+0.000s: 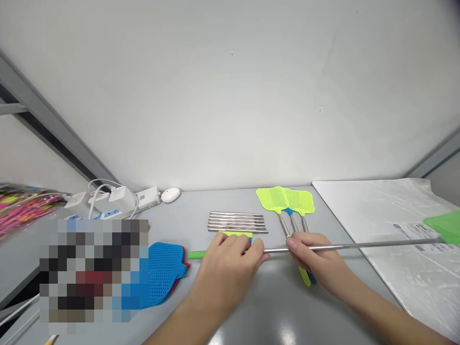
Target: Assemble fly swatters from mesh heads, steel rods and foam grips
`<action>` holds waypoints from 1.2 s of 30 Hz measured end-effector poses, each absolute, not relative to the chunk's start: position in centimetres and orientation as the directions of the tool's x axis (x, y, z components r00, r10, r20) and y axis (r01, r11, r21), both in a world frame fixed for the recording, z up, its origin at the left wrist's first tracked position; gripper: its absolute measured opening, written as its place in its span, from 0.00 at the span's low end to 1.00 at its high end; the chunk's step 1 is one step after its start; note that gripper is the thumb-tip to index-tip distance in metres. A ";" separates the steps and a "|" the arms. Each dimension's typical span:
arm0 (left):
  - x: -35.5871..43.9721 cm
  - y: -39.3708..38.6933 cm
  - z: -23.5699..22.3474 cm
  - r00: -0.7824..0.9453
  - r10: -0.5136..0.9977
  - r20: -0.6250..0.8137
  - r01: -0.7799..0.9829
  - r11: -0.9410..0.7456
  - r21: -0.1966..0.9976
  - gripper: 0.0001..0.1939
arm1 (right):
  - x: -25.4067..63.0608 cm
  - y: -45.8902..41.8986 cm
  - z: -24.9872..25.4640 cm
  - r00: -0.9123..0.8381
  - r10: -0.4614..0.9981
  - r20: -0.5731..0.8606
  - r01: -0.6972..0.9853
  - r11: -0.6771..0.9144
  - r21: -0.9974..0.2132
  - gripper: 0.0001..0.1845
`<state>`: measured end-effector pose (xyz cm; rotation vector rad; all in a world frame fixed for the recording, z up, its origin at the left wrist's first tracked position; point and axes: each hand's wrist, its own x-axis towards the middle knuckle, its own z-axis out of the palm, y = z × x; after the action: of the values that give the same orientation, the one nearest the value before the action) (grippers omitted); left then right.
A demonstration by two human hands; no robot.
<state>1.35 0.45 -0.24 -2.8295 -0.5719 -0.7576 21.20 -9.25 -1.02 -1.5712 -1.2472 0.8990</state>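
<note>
A telescopic fly swatter (381,243) is drawn out long and lies level across my view. Its green handle is in my left hand (230,261), fingers wrapped round it, and its green mesh head (443,226) reaches the right edge. My right hand (316,254) pinches the metal rod midway. Just beyond that hand, finished-looking swatters with yellow-green heads (275,198) lie on the table, their handles partly under it. Behind my left hand are a row of metal rods (235,222) and a yellow-green handle (237,234), partly hidden.
Blue swatter heads (165,268) with red ones beneath lie left, beside a pixelated patch. A power strip (148,197) with chargers and a white oval object (170,195) stand near the wall. Plastic-wrapped white sheeting (345,203) covers the right. Colourful bagged items (30,211) sit far left.
</note>
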 end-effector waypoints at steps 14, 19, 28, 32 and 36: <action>-1.2 6.0 1.2 0.804 0.219 0.553 0.362 -0.918 -0.164 0.18 | 23.0 -9.8 -0.3 0.403 0.915 -0.014 0.179 -0.094 -0.979 0.29; -4.0 7.8 3.2 0.745 0.254 0.616 0.447 -0.876 -0.181 0.18 | 24.7 -9.7 0.0 0.470 0.882 -0.027 0.013 -0.038 -0.999 0.28; -2.5 6.4 2.1 0.686 0.416 0.597 0.553 -0.831 -0.056 0.18 | 23.6 -9.0 -0.5 0.443 0.893 -0.081 -0.180 0.001 -0.984 0.26; -0.5 3.7 1.4 0.727 0.398 0.559 0.500 -0.865 -0.035 0.18 | 22.2 -9.0 -1.2 0.359 0.929 -0.092 -0.118 -0.053 -0.992 0.27; 1.3 0.8 0.9 0.754 0.334 0.566 0.429 -0.903 -0.038 0.18 | 20.5 -9.7 -2.2 0.211 0.973 -0.092 -0.053 -0.082 -0.995 0.28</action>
<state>1.30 0.85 0.91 -2.7846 -0.6106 -0.8518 20.53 -9.68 -2.20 -1.3340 -0.9746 1.1314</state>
